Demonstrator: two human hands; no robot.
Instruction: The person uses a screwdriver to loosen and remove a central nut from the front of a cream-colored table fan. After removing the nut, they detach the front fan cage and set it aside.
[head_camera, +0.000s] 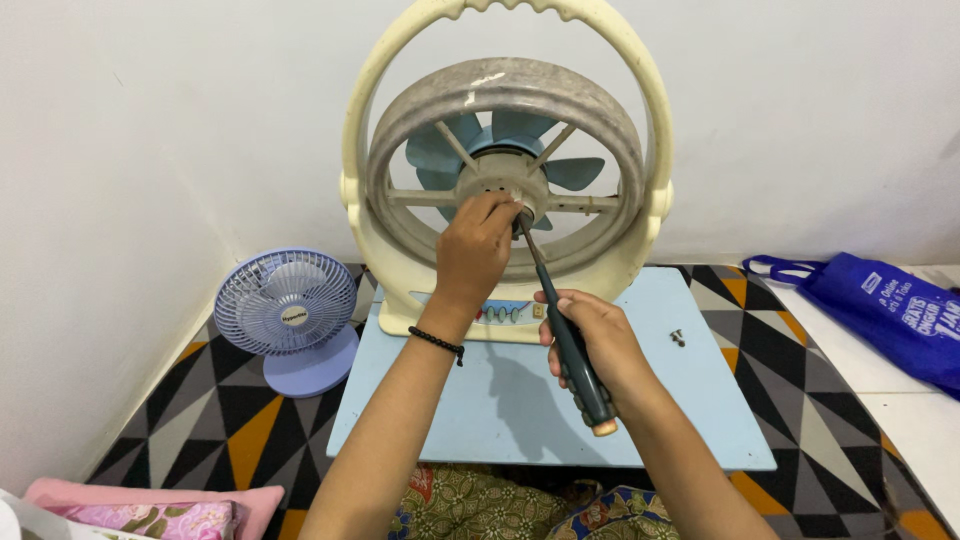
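The right hand (590, 340) grips the screwdriver (570, 340), its shaft pointing to 11 o'clock at the fan hub (497, 180), where the left hand's (475, 245) fingers (497, 207) pinch.

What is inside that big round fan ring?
Inside the grey ring sit blue blades and a grey hub with spokes. The left hand covers the hub's lower front, so the screwdriver tip and any screw there are hidden.

Large cream plastic box fan (400, 300) upright on pale blue flat board (500, 400), back near white wall (150, 120). Small lilac desk fan (288, 305) left of board, on geometric patterned floor mat (215, 420). Two small metal screws (677, 337) on board, right of large fan. Blue fabric bag (880, 310) far right.
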